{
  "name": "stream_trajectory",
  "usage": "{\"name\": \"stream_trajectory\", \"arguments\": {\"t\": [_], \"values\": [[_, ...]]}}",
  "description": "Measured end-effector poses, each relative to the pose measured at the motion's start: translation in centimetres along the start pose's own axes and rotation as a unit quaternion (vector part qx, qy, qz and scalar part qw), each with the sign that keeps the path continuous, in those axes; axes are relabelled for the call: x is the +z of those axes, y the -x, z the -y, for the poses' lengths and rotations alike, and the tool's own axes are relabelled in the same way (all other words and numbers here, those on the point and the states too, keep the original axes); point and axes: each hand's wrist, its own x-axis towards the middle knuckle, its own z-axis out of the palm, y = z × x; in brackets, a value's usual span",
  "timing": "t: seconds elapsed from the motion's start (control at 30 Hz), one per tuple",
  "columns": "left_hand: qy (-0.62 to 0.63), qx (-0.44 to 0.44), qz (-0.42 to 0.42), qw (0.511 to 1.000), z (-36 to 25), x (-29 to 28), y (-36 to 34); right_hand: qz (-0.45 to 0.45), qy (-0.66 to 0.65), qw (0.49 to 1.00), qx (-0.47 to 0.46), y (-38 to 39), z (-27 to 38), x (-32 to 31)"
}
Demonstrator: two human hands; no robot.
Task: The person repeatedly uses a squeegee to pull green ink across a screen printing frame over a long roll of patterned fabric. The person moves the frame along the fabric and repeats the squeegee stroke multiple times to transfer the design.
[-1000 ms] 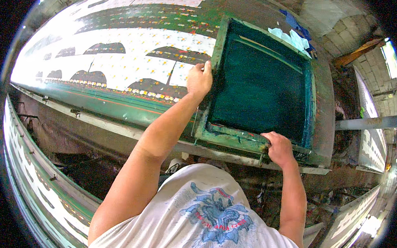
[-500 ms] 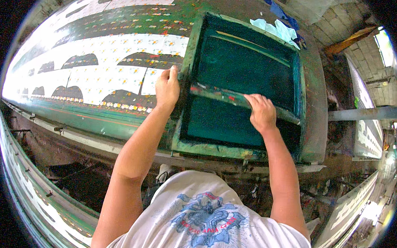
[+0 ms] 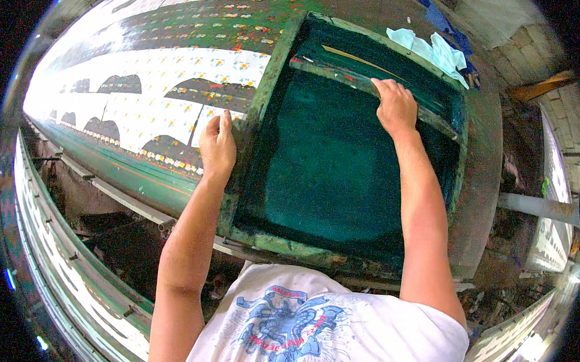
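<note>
A screen printing frame (image 3: 281, 243) with green, paint-stained wooden sides lies on the long table, its dark teal mesh (image 3: 329, 163) facing up. Across the far part of the mesh stands a squeegee (image 3: 341, 74), a long bar smeared with grey and red. My right hand (image 3: 396, 108) is closed over the squeegee's top edge, right of its middle. At the frame's left side, my left hand (image 3: 218, 146) is closed with the thumb up, apparently round a dark handle there; the fingers are partly hidden.
White fabric pieces (image 3: 139, 115) printed with small orange flowers lie on the green table left of the frame. A pale blue cloth (image 3: 429, 48) hangs over the frame's far right corner. A grey pipe (image 3: 538, 207) is at the right. Another table (image 3: 70, 269) runs along the lower left.
My right hand has pushed the squeegee away from me, from the middle of the mesh to its far part. My left hand stays closed at the frame's left side. The view has shifted.
</note>
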Motion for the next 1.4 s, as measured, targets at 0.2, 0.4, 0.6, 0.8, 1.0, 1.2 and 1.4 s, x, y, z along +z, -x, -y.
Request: {"name": "stream_trajectory", "arguments": {"t": [0.2,0.4,0.6,0.8,1.0,1.2,1.4], "values": [[-0.078,0.012,-0.010,0.997,-0.1,-0.4,0.1,0.059,-0.054,0.997,-0.024,1.9,0.8,-2.6],[-0.043,0.030,-0.040,0.998,-0.6,0.4,0.5,0.050,-0.054,0.997,0.027,-3.1,-2.2,-2.9],[-0.077,-0.039,0.023,0.996,-1.2,-0.8,0.3,0.069,-0.034,0.996,0.037,-6.2,-3.1,-0.6],[-0.081,-0.035,0.014,0.996,-1.3,-0.8,0.4,0.124,-0.043,0.991,0.012,-7.6,-3.3,-1.2],[-0.098,-0.024,0.024,0.995,-1.1,-0.7,0.1,0.159,-0.049,0.986,0.004,-6.5,-2.8,-2.4],[-0.129,0.026,0.027,0.991,-1.7,-0.4,-0.4,0.171,-0.074,0.983,-0.001,0.7,2.4,-5.6],[-0.046,0.019,0.059,0.997,0.1,-0.4,-1.5,0.150,-0.082,0.985,-0.007,12.1,10.1,-9.5]]}}
